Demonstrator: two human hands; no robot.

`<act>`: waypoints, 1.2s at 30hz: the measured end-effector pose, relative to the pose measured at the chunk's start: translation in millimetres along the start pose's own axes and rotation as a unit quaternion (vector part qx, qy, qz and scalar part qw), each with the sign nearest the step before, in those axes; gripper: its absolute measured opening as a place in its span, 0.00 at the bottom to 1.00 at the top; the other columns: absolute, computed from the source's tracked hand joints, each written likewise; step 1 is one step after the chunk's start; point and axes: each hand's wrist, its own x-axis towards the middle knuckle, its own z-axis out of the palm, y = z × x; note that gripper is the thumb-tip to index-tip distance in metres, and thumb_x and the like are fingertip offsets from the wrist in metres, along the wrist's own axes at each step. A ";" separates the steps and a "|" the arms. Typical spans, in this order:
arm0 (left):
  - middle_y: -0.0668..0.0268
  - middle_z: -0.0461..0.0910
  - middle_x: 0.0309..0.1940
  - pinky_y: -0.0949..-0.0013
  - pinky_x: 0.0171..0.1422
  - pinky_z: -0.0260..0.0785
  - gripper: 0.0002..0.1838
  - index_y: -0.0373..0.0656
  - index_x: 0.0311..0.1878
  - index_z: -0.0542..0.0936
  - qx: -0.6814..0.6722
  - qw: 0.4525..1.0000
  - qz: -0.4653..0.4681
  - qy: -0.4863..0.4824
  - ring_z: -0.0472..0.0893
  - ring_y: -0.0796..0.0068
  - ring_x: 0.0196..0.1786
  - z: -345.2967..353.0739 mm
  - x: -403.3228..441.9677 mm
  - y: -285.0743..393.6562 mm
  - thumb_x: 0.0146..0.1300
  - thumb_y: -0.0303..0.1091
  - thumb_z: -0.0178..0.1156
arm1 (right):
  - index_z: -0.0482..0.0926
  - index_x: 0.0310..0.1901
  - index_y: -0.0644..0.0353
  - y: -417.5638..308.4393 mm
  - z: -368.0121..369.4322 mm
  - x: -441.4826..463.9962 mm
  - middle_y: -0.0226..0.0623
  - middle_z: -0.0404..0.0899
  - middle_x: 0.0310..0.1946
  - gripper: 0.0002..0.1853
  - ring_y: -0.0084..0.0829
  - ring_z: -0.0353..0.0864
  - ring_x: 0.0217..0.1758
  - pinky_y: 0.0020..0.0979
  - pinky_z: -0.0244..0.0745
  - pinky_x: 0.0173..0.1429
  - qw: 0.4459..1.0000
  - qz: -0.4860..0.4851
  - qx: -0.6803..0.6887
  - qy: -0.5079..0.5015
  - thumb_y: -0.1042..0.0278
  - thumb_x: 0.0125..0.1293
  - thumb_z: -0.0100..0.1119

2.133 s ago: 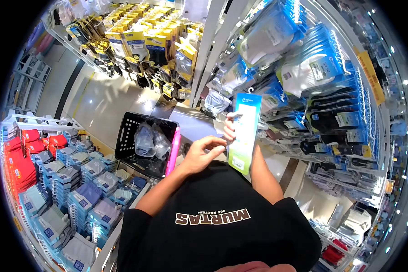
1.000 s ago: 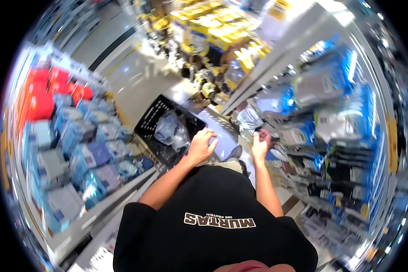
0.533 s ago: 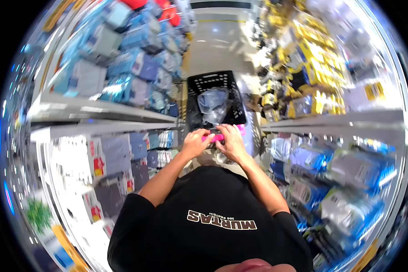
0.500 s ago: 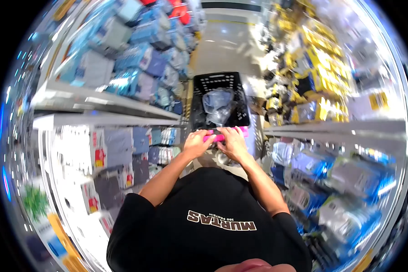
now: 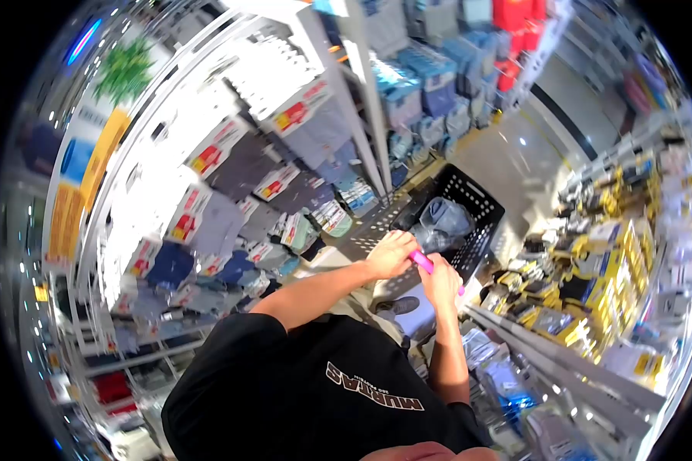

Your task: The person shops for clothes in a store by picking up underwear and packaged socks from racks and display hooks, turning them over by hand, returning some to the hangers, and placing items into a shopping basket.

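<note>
My left hand (image 5: 392,254) is wrapped round the pink handle (image 5: 420,261) of a black shopping cart. Beside it, my right hand (image 5: 441,281) grips the same handle further right. Beyond both hands is the cart's perforated black basket (image 5: 486,202). Inside lies a bluish-grey bundle (image 5: 446,217), apparently in clear plastic; its exact kind is hard to make out. Below the handle a dark shoe (image 5: 402,305) shows.
On the left, a white rack (image 5: 367,100) holds packs of grey and blue textiles with red-yellow labels (image 5: 186,226). Yellow-and-black packs (image 5: 592,288) hang at the right. A pale aisle floor (image 5: 520,146) stretches beyond the cart, and red packs (image 5: 518,31) hang farther back.
My view has swung to the left, so the aisle and cart now sit tilted toward the upper right. Both hands stay on the handle.
</note>
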 end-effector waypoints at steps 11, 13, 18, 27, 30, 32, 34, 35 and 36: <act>0.53 0.65 0.68 0.52 0.67 0.66 0.31 0.48 0.69 0.66 -0.134 0.976 -0.168 0.043 0.72 0.47 0.64 -18.0 -121.1 17.7 0.62 0.35 0.61 | 0.82 0.43 0.52 -12.2 18.4 -39.2 0.43 0.85 0.34 0.14 0.48 0.84 0.39 0.45 0.75 0.45 0.993 0.028 -0.073 -0.088 0.52 0.63 0.63; 0.52 0.73 0.61 0.54 0.66 0.67 0.23 0.46 0.63 0.73 -0.122 0.961 -0.232 -0.084 0.75 0.50 0.61 -11.4 -164.6 0.2 0.65 0.40 0.58 | 0.82 0.43 0.51 -10.7 26.5 -47.2 0.41 0.85 0.33 0.16 0.48 0.84 0.39 0.46 0.75 0.44 0.993 0.004 -0.108 -0.048 0.50 0.62 0.64; 0.53 0.84 0.41 0.56 0.55 0.75 0.15 0.43 0.45 0.82 -0.200 0.911 -0.361 -0.003 0.83 0.52 0.47 55.1 -343.0 -70.5 0.61 0.42 0.58 | 0.83 0.40 0.52 -21.0 41.7 -61.0 0.39 0.84 0.33 0.15 0.47 0.83 0.37 0.47 0.74 0.40 0.987 -0.016 -0.147 0.059 0.50 0.61 0.66; 0.47 0.83 0.45 0.52 0.57 0.73 0.17 0.37 0.42 0.84 -0.156 0.703 -0.693 -0.021 0.82 0.47 0.51 68.9 -678.4 -83.9 0.57 0.40 0.58 | 0.82 0.44 0.51 -27.3 59.2 -69.3 0.39 0.82 0.37 0.17 0.46 0.80 0.41 0.50 0.72 0.42 0.946 -0.065 -0.298 0.112 0.48 0.62 0.65; 0.46 0.83 0.44 0.52 0.57 0.73 0.18 0.36 0.41 0.84 -0.178 0.677 -0.709 0.088 0.82 0.46 0.50 69.1 -728.7 -57.1 0.57 0.41 0.59 | 0.75 0.59 0.49 -23.2 74.8 -71.4 0.40 0.77 0.53 0.28 0.45 0.73 0.57 0.52 0.65 0.59 0.918 -0.093 -0.326 0.207 0.47 0.60 0.65; 0.46 0.84 0.42 0.52 0.56 0.73 0.18 0.36 0.40 0.85 -0.185 0.651 -0.719 0.156 0.82 0.46 0.49 87.8 -749.4 -40.2 0.56 0.42 0.59 | 0.73 0.61 0.56 -58.2 94.7 -80.0 0.45 0.77 0.54 0.32 0.50 0.73 0.58 0.50 0.65 0.63 0.916 -0.185 -0.269 0.235 0.52 0.57 0.69; 0.46 0.84 0.41 0.53 0.56 0.73 0.18 0.37 0.39 0.85 -0.176 0.634 -0.726 0.200 0.82 0.46 0.48 108.8 -755.6 -25.3 0.56 0.43 0.60 | 0.76 0.57 0.63 -110.1 132.7 -99.0 0.48 0.78 0.53 0.28 0.51 0.74 0.56 0.47 0.64 0.65 0.932 -0.248 -0.169 0.203 0.57 0.58 0.67; 0.47 0.84 0.42 0.53 0.57 0.73 0.18 0.38 0.40 0.85 -0.203 0.625 -0.728 0.196 0.82 0.47 0.49 110.6 -753.6 -16.5 0.56 0.44 0.60 | 0.79 0.52 0.65 -141.1 155.8 -114.0 0.50 0.80 0.50 0.23 0.51 0.76 0.54 0.45 0.67 0.63 0.939 -0.289 -0.103 0.155 0.63 0.56 0.68; 0.48 0.84 0.42 0.53 0.57 0.73 0.17 0.39 0.40 0.86 -0.222 0.607 -0.733 0.210 0.82 0.47 0.49 113.3 -749.2 -7.6 0.57 0.44 0.59 | 0.81 0.48 0.66 -155.0 186.1 -121.9 0.50 0.81 0.46 0.20 0.49 0.77 0.52 0.44 0.68 0.61 0.972 -0.234 -0.007 0.013 0.65 0.55 0.69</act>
